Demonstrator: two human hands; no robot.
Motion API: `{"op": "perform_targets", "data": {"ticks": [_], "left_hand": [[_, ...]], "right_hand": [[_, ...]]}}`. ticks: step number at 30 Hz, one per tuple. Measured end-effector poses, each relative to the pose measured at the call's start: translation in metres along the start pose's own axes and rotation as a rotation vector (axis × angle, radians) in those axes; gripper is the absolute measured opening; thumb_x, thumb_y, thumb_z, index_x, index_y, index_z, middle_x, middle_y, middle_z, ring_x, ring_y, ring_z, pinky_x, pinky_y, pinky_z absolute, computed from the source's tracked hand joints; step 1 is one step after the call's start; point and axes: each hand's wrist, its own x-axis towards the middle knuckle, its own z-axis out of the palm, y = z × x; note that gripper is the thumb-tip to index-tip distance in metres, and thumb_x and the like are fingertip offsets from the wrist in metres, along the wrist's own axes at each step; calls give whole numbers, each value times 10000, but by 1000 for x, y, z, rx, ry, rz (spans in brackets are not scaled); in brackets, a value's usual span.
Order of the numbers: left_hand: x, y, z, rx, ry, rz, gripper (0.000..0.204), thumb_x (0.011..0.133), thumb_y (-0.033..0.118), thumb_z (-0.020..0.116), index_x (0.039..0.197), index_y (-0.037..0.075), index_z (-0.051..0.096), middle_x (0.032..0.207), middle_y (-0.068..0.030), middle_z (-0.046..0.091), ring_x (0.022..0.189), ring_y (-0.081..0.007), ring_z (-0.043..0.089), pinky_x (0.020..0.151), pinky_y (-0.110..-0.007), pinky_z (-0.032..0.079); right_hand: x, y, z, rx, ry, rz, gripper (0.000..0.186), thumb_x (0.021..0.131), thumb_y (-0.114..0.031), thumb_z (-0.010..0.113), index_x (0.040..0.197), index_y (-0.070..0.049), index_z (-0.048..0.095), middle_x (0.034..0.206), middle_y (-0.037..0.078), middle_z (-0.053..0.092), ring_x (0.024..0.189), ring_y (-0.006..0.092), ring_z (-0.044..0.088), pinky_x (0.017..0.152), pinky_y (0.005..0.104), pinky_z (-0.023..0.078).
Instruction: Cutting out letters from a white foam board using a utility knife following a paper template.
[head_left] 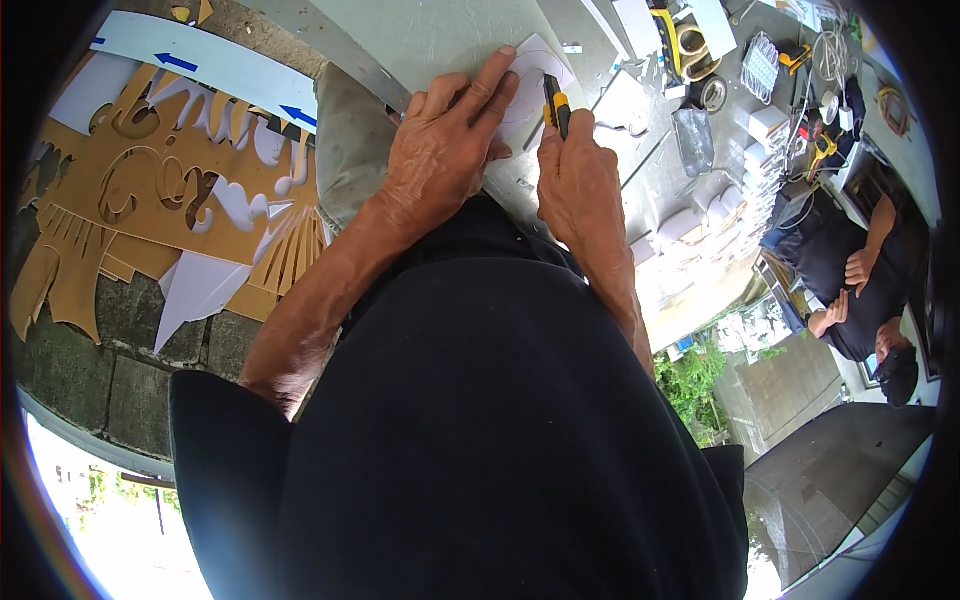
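Dark cloth of the wearer's shirt (490, 420) is lying closest, filling the space on the near side of the sheet (532, 65), the white piece with thin curved lines. That sheet is resting on the grey table (465, 35), its visible part running lengthwise away from the wearer.

Over the sheet, the yellow-and-black knife (556, 105) is pointing away from the wearer, its long axis leaning slightly left toward the far end. Its dark front end is sitting over the curved lines; whether the blade is touching them I cannot tell. The right hand (582, 170), at the sheet's near right, is grasping the knife's handle, thumb and fingers closing around it. The left hand (445, 140) is gripping nothing; it is resting over the sheet's left side, fingers reaching forward and rightward.

Well left of the sheet, brown boards (150, 235) with curly cut-outs are lying by a white panel (225, 60) bearing blue arrows, above dark paving (150, 395). Right of the sheet, a tape roll (704, 96), a wire basket (761, 65) and many white pieces (685, 225) are covering the table. Farther right of the sheet, a co-worker (840, 250) is holding both hands close together.
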Motion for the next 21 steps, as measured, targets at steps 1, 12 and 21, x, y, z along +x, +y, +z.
{"op": "perform_targets", "data": {"ticks": [1, 12, 21], "left_hand": [[0, 0, 0, -5, 0, -4, 772, 682, 125, 863, 1403, 34, 603, 1628, -4, 422, 1119, -279, 538, 950, -392, 466], [0, 2, 1, -17, 23, -3, 776, 670, 129, 872, 1392, 25, 607, 1621, -17, 434, 1102, -285, 541, 941, -394, 473], [-6, -5, 1, -77, 38, 26, 781, 667, 202, 886, 1383, 37, 620, 1616, -62, 439, 1123, -279, 551, 937, -381, 483]], "right_hand": [[0, 1, 1, 70, -18, 29, 252, 1069, -214, 475, 1047, 34, 442, 741, 343, 655, 745, 539, 684, 664, 581, 539], [-1, -1, 5, 159, -10, 62, 255, 1059, -196, 486, 1022, 54, 448, 727, 359, 642, 721, 541, 677, 637, 575, 533], [10, 11, -34, -253, -53, -163, 238, 1058, -275, 513, 1060, -37, 509, 701, 252, 670, 706, 460, 695, 665, 552, 538]]}}
